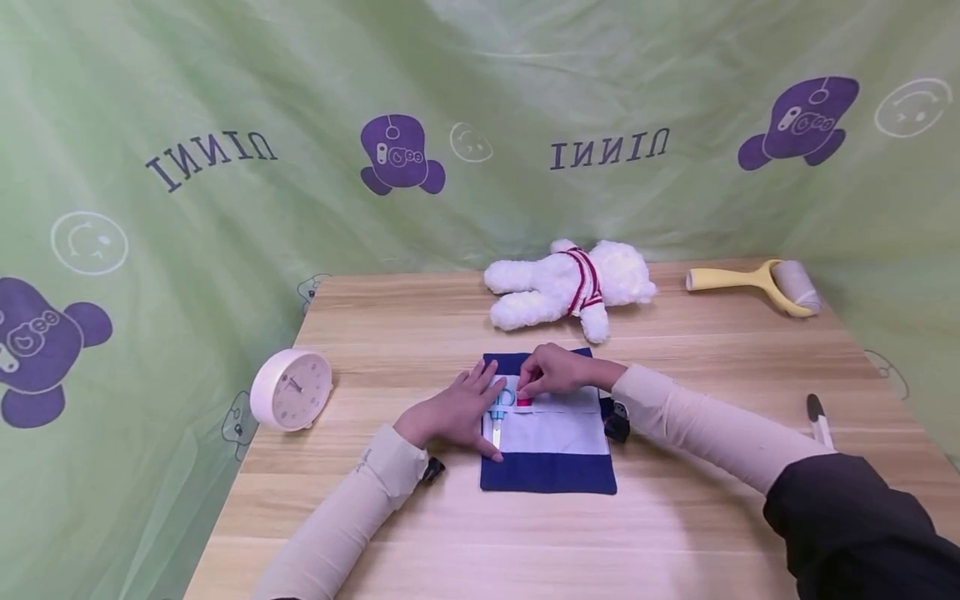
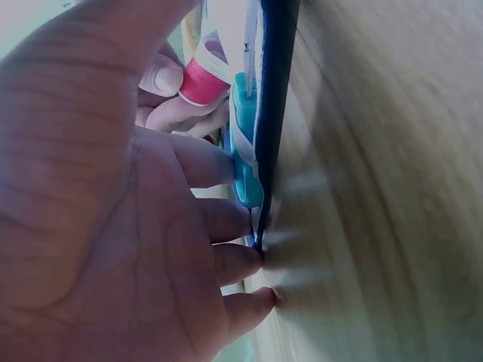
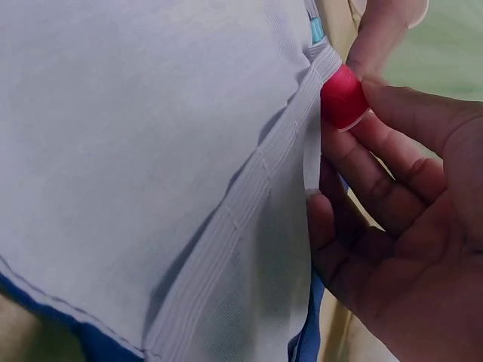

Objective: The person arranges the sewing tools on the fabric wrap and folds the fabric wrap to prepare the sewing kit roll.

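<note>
An unfolded navy cloth case (image 1: 547, 473) with a pale lining lies on the table. Teal-handled scissors (image 1: 497, 432) sit under the white elastic band (image 3: 240, 197) near its left side. My right hand (image 1: 558, 369) pinches a spool of red thread (image 3: 343, 99) between thumb and fingers, right beside the scissors. In the right wrist view, one end of the spool is tucked under the elastic. My left hand (image 1: 455, 412) rests along the case's left edge with its fingers spread; in the left wrist view its fingertips touch the edge and the tabletop.
A white plush bear (image 1: 553, 279) in a striped top lies behind the case. On the left stands a pink round clock (image 1: 294, 390). A yellow-handled lint roller (image 1: 720, 279) lies at the back right. Beyond my right sleeve is a dark-tipped white object (image 1: 819, 421), partly hidden.
</note>
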`<state>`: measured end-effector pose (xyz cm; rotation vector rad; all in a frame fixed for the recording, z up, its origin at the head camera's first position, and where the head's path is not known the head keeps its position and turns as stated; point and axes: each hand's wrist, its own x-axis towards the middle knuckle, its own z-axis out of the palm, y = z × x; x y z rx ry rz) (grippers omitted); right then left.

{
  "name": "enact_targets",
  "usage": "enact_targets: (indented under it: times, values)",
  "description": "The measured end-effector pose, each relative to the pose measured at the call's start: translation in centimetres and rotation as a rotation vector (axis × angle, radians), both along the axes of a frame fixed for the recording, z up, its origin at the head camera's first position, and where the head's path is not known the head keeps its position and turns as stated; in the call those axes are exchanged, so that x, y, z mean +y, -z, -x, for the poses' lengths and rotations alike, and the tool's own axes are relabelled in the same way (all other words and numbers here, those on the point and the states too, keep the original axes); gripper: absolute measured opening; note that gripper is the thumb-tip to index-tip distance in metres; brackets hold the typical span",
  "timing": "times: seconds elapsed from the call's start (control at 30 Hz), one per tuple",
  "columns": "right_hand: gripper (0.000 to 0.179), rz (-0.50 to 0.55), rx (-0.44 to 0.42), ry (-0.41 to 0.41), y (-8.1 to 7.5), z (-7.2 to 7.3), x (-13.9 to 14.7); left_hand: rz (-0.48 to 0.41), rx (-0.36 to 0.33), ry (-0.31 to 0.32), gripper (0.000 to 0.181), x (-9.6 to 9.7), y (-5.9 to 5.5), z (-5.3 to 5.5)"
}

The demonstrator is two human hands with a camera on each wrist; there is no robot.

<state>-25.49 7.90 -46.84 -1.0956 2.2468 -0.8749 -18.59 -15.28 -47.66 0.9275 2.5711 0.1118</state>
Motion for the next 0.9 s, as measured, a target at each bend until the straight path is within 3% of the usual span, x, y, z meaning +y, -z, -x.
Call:
enact_targets:
  times: [0.27, 0.63, 0.77, 0.9]
  values:
    - [0.016, -0.083, 0.169, 0.014, -0.1, -1.3, -1.0, -0.021, -0.006, 0.006, 0.124, 0.0, -0.1, -0.2]
    - [0.037, -0.197, 0.24, 0.211, 0.3, -2.5, -2.1, -0.01, 0.025, 0.022, 0.125, 0.0, 0.0, -0.2]
    - [0.038, -0.174, 0.257, 0.191, 0.5, -2.8, -2.0, -0.015, 0.026, 0.025, 0.125, -0.2, 0.3, -0.1]
    - [0.032, -0.138, 0.187, 0.144, 0.3, -2.5, -1.8, -0.015, 0.026, 0.022, 0.125, -0.3, 0.4, 0.0]
